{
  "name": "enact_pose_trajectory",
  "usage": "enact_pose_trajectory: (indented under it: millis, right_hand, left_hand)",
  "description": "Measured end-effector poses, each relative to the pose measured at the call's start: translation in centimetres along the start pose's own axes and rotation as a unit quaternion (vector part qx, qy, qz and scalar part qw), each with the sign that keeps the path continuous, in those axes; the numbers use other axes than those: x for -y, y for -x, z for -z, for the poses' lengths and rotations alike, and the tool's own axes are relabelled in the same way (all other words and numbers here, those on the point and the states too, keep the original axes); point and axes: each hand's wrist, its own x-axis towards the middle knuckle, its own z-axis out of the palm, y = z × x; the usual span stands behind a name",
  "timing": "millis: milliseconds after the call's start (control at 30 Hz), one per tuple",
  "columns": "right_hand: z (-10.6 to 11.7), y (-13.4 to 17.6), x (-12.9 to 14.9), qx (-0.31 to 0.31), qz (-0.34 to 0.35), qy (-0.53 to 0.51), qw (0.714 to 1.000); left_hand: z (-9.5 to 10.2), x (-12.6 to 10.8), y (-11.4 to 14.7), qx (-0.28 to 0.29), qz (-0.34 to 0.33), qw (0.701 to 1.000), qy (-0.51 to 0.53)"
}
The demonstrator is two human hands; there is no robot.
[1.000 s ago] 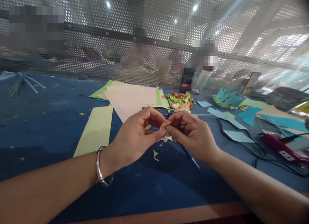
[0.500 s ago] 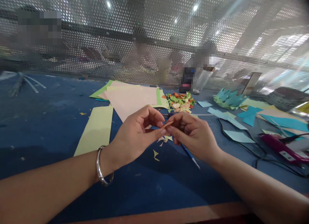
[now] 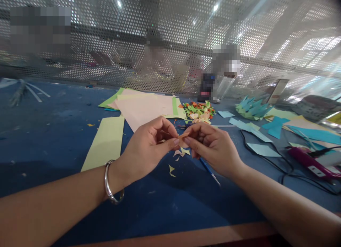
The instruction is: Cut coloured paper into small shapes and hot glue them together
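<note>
Above the blue table [image 3: 149, 211], your left hand [image 3: 147, 151] and right hand [image 3: 215, 147] pinch a small orange paper piece [image 3: 183, 136] between nearly closed fingertips, apparently so both thumbs can steady it; their grip hides its full shape. Beyond, your left hand covers part of a pink sheet [image 3: 146, 108]; through the perforated screen [image 3: 173, 20], figures [image 3: 154, 51] blur.

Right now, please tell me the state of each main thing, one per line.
Orange paper, bent
Left hand, pinching this paper
Right hand, pinching it too
Silver bracelet, worn
Yellow-green strip, lying flat
Slim blue tool, lying, partly hidden
Small coloured scraps, heaped
Spiky blue paper, points upward
Purple power strip, on or off: cannot tell
</note>
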Motion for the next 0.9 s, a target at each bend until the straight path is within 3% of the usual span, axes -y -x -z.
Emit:
enact_pose_trajectory:
  millis: [333,600,900]
  right_hand:
    - [0.1,-0.1,0.2,0.006,-0.007,-0.005,1.0]
    - [-0.2,-0.1,-0.2,0.012,-0.023,-0.015,1.0]
    - [-0.2,0.1,-0.2,0.017,-0.032,0.009,0.999]
  left_hand:
    - [-0.3,-0.2,0.2,-0.009,-0.014,1.0,-0.011]
    - [-1.0,-0.1,0.3,-0.027,0.088,0.994,0.058]
    - [-1.1,-0.8,0.0,-0.054,0.101,0.99,0.084]
